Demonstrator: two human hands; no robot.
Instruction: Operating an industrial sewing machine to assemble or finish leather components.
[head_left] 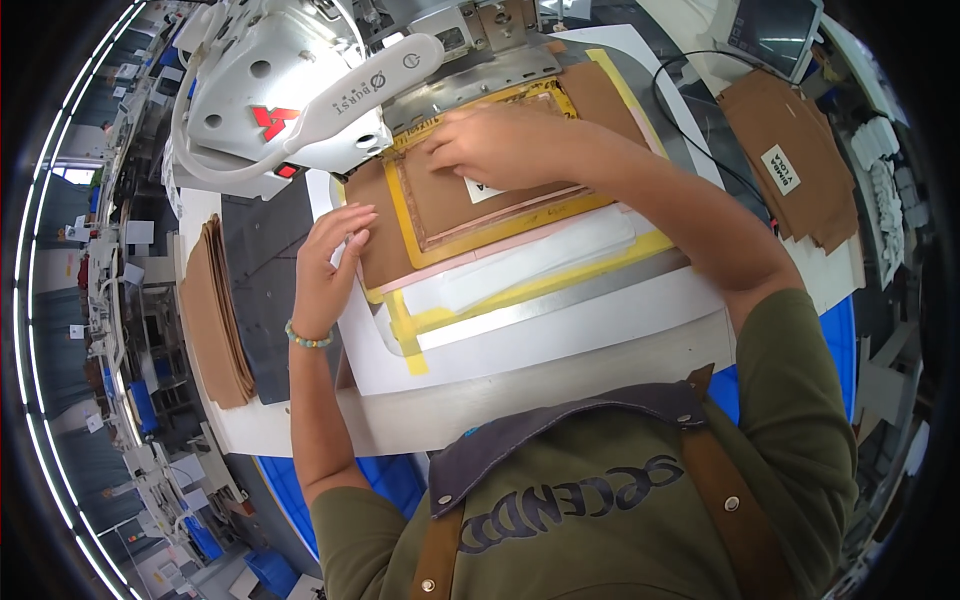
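Right hand over thin brown panel inside yellow rectangular frame, grip unclear; left hand, grip wide. Best smooth panel flat.

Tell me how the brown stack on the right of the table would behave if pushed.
The brown stack would probably fan out rather than slide as one block, since its edges already sit unevenly. Its pieces look thin, so one alone is likely light. Rolling seems unlikely, as they lie flat.
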